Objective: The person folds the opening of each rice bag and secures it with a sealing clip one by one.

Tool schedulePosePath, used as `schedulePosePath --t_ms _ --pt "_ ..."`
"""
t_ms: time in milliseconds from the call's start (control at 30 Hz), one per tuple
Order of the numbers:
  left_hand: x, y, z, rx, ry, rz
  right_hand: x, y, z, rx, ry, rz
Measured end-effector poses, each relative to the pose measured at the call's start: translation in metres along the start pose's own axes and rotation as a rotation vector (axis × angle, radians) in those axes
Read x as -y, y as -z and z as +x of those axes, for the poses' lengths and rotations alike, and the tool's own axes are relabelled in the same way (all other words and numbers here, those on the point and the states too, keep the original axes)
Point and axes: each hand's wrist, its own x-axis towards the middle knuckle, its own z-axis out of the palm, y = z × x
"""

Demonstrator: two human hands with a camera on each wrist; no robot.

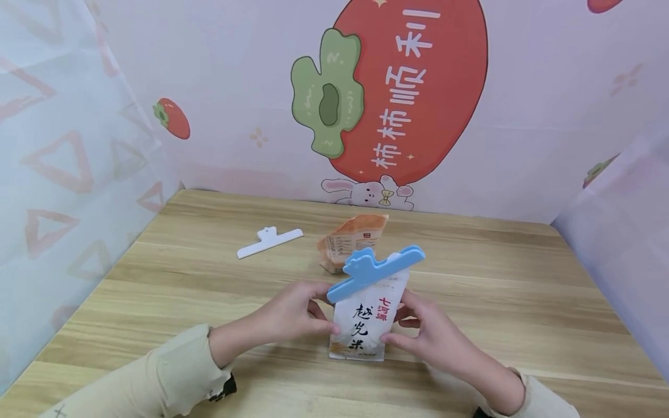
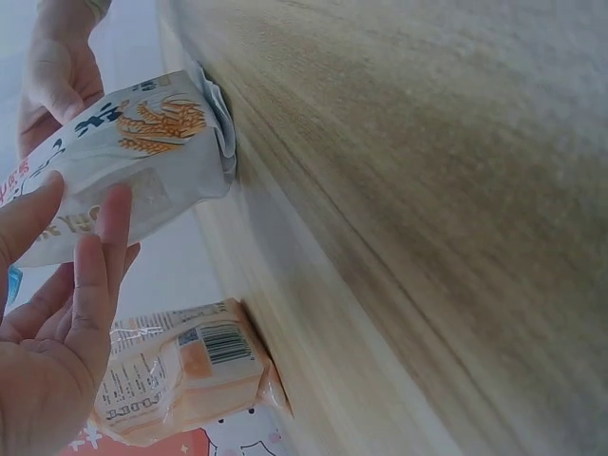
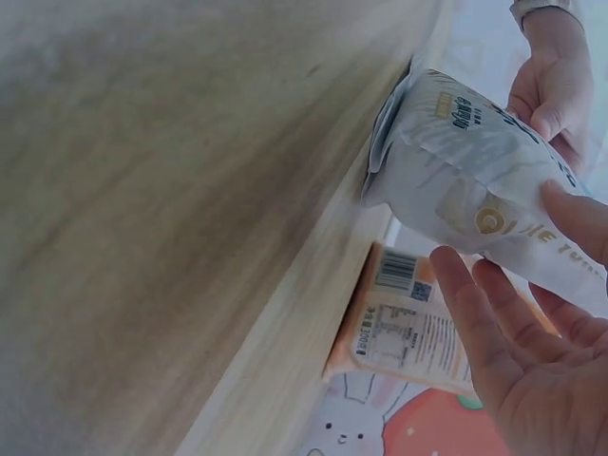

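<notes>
A white rice bag (image 1: 366,325) with black and red lettering stands upright on the table, a long blue bag clip (image 1: 373,273) clamped aslant across its top. My left hand (image 1: 300,310) holds the bag's left side, thumb on the front and fingers around the edge. On the opposite side my right hand (image 1: 434,334) grips it the same way, thumb near the lower front. Both wrist views show the bag's side (image 2: 152,152) between thumb and fingers, and its base (image 3: 380,142) on the tabletop. Just behind stands an orange bag (image 1: 340,244), partly hidden by the clip.
A white bag clip (image 1: 270,241) lies on the wooden table (image 1: 496,267), left of the orange bag. Printed cloth walls (image 1: 235,69) rise at the back and on both sides of the table.
</notes>
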Motion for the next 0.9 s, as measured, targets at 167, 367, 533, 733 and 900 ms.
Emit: schedulePosePath --t_ms 167,367,533,733,900 --pt "-0.001 -0.001 0.004 -0.008 0.009 0.007 0.001 0.003 -0.001 -0.020 0.009 0.000" --pt "-0.002 -0.004 0.013 -0.013 0.021 0.014 0.002 0.009 -0.002 -0.040 -0.004 -0.020" --pt "-0.002 -0.006 0.022 -0.022 0.038 0.053 -0.001 0.014 -0.002 -0.058 -0.025 -0.036" --pt "-0.003 -0.010 0.034 -0.028 0.028 0.073 -0.006 0.020 -0.004 -0.084 -0.036 -0.053" --pt "-0.006 -0.012 0.043 -0.034 0.026 0.088 -0.012 0.025 -0.004 -0.104 -0.031 -0.068"
